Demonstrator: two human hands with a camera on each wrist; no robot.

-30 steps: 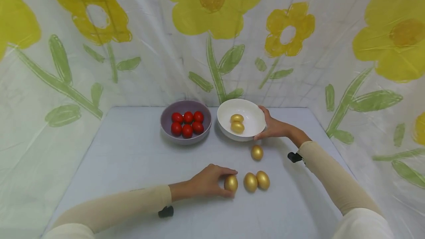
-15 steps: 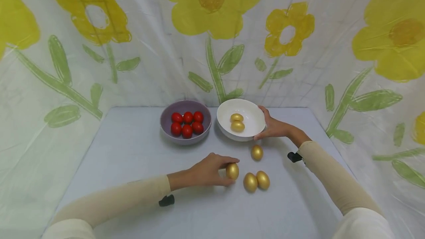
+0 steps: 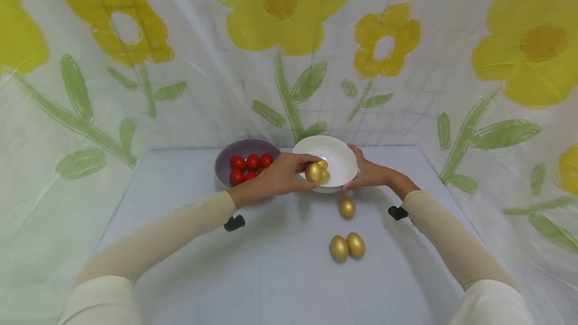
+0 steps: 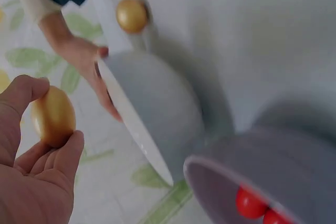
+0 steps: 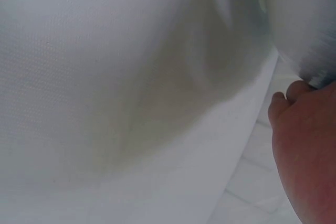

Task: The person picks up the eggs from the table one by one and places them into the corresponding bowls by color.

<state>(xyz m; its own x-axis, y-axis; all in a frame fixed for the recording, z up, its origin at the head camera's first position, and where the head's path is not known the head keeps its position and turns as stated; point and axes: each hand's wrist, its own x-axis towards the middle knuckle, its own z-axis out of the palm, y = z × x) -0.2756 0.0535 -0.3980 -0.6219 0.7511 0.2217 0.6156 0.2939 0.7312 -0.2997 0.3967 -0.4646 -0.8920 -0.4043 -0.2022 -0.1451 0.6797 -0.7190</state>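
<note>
My left hand (image 3: 277, 174) pinches a golden egg (image 3: 313, 172) between thumb and fingers, above the near left part of the white bowl (image 3: 344, 159). In the left wrist view this egg (image 4: 54, 117) is held clear of the bowl's rim. My right hand (image 3: 371, 171) grips the white bowl at its right side. Inside the bowl lie golden eggs (image 3: 325, 176), partly hidden behind the held one. One golden egg (image 3: 347, 207) rests on the table just in front of the bowl. Nearer to me, two more golden eggs (image 3: 338, 249) lie side by side.
Left of the white bowl stands a purple bowl (image 3: 221, 167) with several red eggs (image 3: 237, 163); my left hand and forearm hide part of it. The pale table (image 3: 271, 275) ends at a flowered curtain (image 3: 203, 89) behind the bowls.
My left hand has lifted the golden egg off the table and carried it away from me to the white bowl. My right hand has kept its grip on the bowl.
</note>
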